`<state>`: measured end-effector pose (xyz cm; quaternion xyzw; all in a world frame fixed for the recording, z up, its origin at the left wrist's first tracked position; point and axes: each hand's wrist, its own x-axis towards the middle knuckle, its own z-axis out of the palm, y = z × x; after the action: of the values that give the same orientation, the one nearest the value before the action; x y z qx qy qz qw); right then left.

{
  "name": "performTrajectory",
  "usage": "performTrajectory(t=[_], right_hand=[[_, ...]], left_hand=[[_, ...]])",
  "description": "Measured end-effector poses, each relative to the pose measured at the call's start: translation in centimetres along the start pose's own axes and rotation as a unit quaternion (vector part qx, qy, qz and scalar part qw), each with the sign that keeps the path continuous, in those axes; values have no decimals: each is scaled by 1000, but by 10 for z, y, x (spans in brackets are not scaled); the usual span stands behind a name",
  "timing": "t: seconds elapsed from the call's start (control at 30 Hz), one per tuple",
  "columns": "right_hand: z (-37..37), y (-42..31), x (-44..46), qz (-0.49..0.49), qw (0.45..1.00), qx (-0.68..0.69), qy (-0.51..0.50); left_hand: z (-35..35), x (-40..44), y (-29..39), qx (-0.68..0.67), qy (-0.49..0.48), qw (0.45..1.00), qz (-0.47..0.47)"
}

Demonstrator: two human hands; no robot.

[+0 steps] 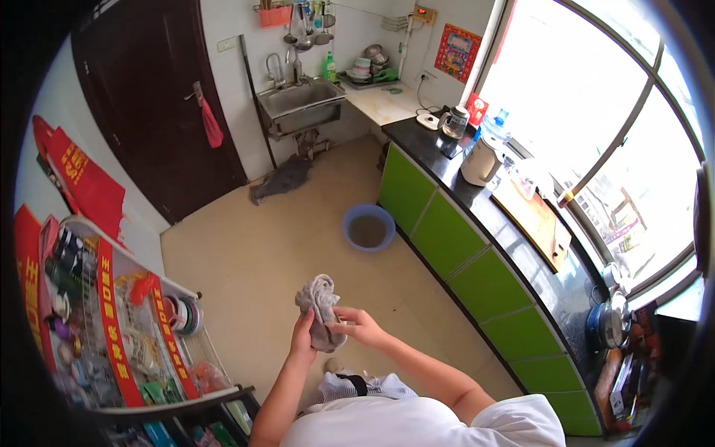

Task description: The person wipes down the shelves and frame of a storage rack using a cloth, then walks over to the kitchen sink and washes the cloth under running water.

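A crumpled grey cloth (322, 307) is bunched up in front of my body, above the floor. My left hand (303, 337) grips its left side, with the thumb laid along the folds. From the right, my right hand (359, 326) closes on the same cloth, its fingertips pressed to the middle. The cloth's upper end sticks up in a twisted roll, and its lower end hangs between both hands. Beyond the hands, a blue basin (391, 227) holding murky water stands on the floor.
Green cabinets (462, 257) under a black counter (532, 279) run along the right. A loaded shelf rack (190, 339) stands at left. Ahead are a sink (302, 104), a grey cloth (283, 180) on the floor below it, and a dark door (153, 104).
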<state>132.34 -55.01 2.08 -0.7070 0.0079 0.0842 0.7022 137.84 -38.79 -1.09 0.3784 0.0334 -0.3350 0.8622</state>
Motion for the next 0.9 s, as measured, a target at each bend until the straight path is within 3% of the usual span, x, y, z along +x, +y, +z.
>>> performTrajectory(t=[0.17, 0.27, 0.33, 0.4, 0.43, 0.57, 0.7, 0.9], right_hand=[[-54, -8, 81, 55, 989, 121, 68], [-81, 4, 133, -3, 975, 127, 184], [-105, -3, 168, 41, 968, 212, 130], [-123, -12, 210, 49, 953, 288, 76], [-132, -15, 232, 88, 964, 240, 71], [-173, -29, 335, 111, 959, 257, 41], [-213, -47, 433, 150, 956, 251, 18], [-231, -68, 560, 100, 977, 189, -15]], left_hand=[[-3, 88, 47, 25, 23, 999, -33], [2, 148, 78, 29, 24, 999, -32], [8, 188, 95, 29, 21, 999, -25], [21, 234, 112, 128, 23, 991, -13], [26, 256, 119, 177, 29, 984, -8], [34, 344, 154, 271, 92, 956, 57], [47, 421, 209, 275, 125, 947, 111], [23, 522, 270, 306, 165, 930, 115]])
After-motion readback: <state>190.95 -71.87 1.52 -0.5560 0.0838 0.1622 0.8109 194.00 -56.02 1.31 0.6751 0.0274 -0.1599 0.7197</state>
